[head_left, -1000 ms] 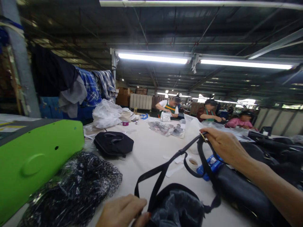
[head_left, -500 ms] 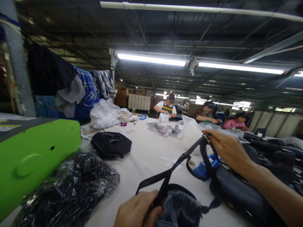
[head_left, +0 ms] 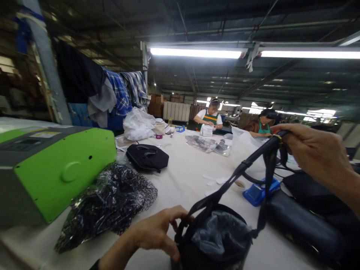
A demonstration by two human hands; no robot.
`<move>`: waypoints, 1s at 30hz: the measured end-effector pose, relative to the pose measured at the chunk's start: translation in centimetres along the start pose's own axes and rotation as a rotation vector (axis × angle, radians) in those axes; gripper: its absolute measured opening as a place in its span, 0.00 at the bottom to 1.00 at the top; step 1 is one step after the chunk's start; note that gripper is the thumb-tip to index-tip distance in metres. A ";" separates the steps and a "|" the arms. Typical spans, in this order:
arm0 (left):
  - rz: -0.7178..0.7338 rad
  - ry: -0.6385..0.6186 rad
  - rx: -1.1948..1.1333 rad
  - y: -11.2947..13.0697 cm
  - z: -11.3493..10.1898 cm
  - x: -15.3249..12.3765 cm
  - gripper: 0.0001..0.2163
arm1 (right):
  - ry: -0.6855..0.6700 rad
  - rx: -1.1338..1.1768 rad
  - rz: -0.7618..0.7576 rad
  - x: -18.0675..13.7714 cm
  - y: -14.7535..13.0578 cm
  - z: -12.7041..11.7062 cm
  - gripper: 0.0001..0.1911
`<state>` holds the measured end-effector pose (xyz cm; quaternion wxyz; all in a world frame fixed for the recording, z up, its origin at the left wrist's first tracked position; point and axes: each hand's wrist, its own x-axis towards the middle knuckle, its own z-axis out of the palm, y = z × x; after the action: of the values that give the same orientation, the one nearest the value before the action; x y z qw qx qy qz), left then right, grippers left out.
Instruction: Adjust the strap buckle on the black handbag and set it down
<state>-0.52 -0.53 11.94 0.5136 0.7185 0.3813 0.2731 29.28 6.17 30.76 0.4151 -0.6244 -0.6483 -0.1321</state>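
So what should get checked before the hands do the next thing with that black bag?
1. Right hand grips the strap at its gold ring end: ok.
2. Left hand holds the rim of the black bag: ok.
3. Strap free of twists: cannot tell, part of it runs behind the bag.
4. Grey plastic stuffing sits inside the bag opening: ok.
5. Strap clear of the blue holder on the table: ok, it hangs above it.
6. Strap fastened at the bag's far side: cannot tell.
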 end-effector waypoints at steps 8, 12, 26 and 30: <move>-0.002 0.105 -0.255 -3.0 2.1 -0.5 0.16 | -0.003 0.029 0.081 0.5 -0.3 1.3 0.22; 0.327 0.369 0.074 -4.1 4.3 -0.6 0.06 | -0.028 0.037 0.075 0.3 0.2 1.7 0.26; 0.490 1.141 0.472 -6.7 5.4 1.4 0.09 | -0.103 -0.080 0.016 -0.8 2.0 1.8 0.31; 0.307 1.029 0.150 -6.1 5.0 0.7 0.11 | -0.097 -0.064 -0.008 -0.6 2.6 1.9 0.30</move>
<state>2.15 -1.51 4.56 0.1620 0.5742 0.4925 0.6336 30.86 7.56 28.28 0.3622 -0.6404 -0.6658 -0.1241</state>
